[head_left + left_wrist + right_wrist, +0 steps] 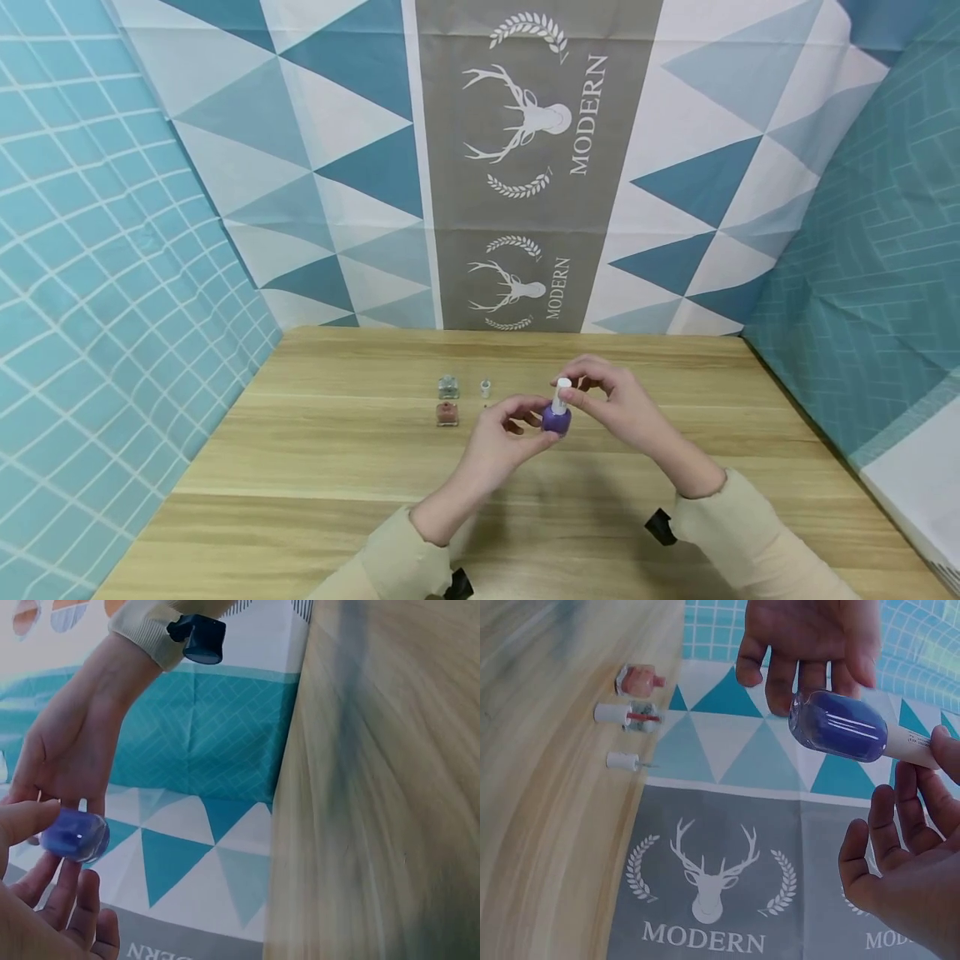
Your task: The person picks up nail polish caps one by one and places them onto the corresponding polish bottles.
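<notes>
Purple bottle between two hands, body in the left, cap in the right

The left hand (506, 437) pinches the body of a purple nail-polish bottle (556, 420), thumb on one side and fingers on the other; the bottle lies at its two o'clock, raised above the wooden table (322, 467). The white cap (560, 397) meets the glass in line with it, so the long axis tilts slightly, cap end toward one o'clock. The right hand (611, 402), at the bottle's two o'clock, pinches that cap between thumb and fingers. Purple polish fills most of the visible glass.

Farther off, at the bottle's nine o'clock, stands an uncapped pink nail-polish bottle (447, 415); a clear glass bottle (447, 387) sits just beyond it at twelve. Their fill levels are too small to read. At their three o'clock, two white caps stand brush-up: a red-brushed cap (612, 713) and a pale-brushed cap (622, 761).

At twelve o'clock behind everything hangs a deer-print cloth (517, 208).
</notes>
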Action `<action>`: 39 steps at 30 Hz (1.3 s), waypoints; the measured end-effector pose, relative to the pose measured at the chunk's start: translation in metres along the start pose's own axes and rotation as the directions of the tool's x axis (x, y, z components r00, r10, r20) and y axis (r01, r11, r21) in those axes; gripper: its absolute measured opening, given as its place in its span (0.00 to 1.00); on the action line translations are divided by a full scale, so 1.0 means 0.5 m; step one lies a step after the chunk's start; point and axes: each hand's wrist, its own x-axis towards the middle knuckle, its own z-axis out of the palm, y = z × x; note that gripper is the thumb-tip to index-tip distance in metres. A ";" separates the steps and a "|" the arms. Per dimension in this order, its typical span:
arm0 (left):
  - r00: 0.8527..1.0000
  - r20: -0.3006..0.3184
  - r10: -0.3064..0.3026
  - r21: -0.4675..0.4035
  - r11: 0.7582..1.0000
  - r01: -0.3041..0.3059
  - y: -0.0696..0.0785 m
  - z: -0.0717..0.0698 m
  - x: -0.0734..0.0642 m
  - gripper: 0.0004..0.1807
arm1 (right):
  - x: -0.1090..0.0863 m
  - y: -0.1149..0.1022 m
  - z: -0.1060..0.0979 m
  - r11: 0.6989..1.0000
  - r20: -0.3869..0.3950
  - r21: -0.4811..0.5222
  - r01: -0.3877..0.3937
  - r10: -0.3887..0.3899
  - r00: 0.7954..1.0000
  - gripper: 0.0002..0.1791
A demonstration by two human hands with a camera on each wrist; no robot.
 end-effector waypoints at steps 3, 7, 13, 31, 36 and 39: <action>1.000 0.015 0.013 0.002 1.000 -0.013 0.003 -0.011 0.000 0.21 | 0.001 -0.001 -0.009 1.000 -0.001 -0.017 -0.019 0.019 1.000 0.07; 0.999 0.015 0.042 0.000 0.999 -0.042 0.009 -0.032 0.001 0.23 | 0.002 0.001 -0.024 0.998 -0.006 -0.047 -0.044 0.044 0.999 0.08; 0.997 -0.036 0.075 0.011 0.997 -0.075 0.012 -0.073 0.004 0.25 | 0.008 0.012 -0.052 0.993 -0.005 -0.061 -0.102 0.102 0.995 0.08; 0.994 -0.081 0.077 0.161 0.985 -0.063 -0.091 -0.196 0.003 0.33 | 0.011 0.067 -0.111 0.955 -0.085 -0.090 -0.283 0.276 0.957 0.16; 0.995 -0.075 0.071 0.196 0.979 -0.055 -0.128 -0.216 0.010 0.35 | 0.007 0.088 -0.116 0.953 -0.116 -0.107 -0.285 0.273 0.955 0.17; 0.997 -0.062 0.048 0.211 0.977 -0.034 -0.148 -0.225 0.015 0.36 | 0.005 0.105 -0.115 0.949 -0.137 -0.106 -0.298 0.283 0.949 0.18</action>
